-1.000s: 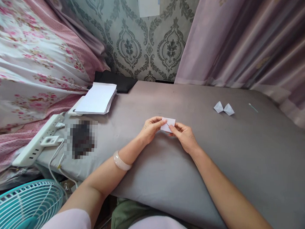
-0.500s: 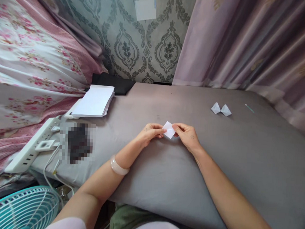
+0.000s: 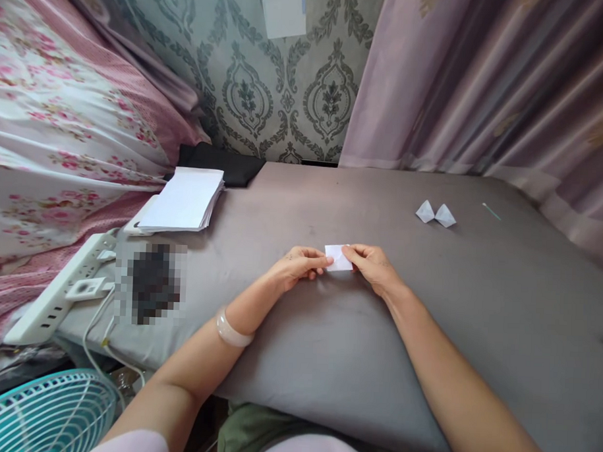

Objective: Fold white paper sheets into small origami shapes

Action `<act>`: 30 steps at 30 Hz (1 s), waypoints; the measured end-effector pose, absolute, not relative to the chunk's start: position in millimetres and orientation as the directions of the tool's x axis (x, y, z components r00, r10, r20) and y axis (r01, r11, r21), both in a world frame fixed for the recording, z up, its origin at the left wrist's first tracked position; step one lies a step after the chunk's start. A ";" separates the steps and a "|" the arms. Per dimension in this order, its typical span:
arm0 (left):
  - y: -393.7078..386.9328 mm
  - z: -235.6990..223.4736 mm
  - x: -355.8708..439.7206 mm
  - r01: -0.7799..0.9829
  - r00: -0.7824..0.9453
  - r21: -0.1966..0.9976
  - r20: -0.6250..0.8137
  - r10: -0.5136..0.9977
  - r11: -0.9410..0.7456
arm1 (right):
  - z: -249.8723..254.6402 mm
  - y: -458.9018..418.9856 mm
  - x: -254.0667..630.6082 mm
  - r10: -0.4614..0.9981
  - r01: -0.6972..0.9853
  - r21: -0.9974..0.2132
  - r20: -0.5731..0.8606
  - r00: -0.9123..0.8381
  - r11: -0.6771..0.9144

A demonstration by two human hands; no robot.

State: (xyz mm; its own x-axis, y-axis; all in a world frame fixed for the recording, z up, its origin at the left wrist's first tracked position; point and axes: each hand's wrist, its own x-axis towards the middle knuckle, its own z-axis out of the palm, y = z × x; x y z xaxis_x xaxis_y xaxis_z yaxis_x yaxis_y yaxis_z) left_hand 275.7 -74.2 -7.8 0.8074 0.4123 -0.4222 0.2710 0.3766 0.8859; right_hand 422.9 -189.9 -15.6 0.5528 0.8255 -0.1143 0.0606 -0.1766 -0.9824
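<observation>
A small folded white paper (image 3: 338,259) is held between my two hands above the grey-covered table (image 3: 297,338). My left hand (image 3: 303,264) pinches its left edge, thumb on top and the other fingers curled below. At the upper right of the paper, my right hand (image 3: 372,263) grips it with thumb over the front; the fingers behind are mostly hidden. Farther back on the right stands a folded paper shape (image 3: 435,214) with two white pointed halves joined in the middle.
A stack of white paper (image 3: 181,199) lies at the back left beside a black flat item (image 3: 222,165). Along the left edge are a power strip (image 3: 62,287), cables and a blurred dark object (image 3: 156,283). A fan (image 3: 48,411) stands lower left. A thin stick (image 3: 491,211) lies back right.
The paper has turned from a diamond position to one with its edges roughly level. My right thumb now lies over its upper right part. Both hands still hold it.
</observation>
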 end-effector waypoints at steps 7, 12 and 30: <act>-77.4 -13.9 278.5 0.232 0.773 0.915 -0.379 0.508 0.330 | -14.6 -189.1 413.8 0.824 0.006 -0.983 -0.149 0.547 -0.182; -77.6 -16.1 281.2 0.211 0.745 0.919 -0.372 0.554 0.333 | -19.9 -187.4 408.3 0.825 -0.062 -0.981 -0.189 0.533 -0.184; -54.7 -26.4 270.7 0.056 0.960 0.724 0.150 0.237 -0.688 | -30.3 -193.7 424.0 0.870 0.592 -0.724 -0.024 0.493 -0.355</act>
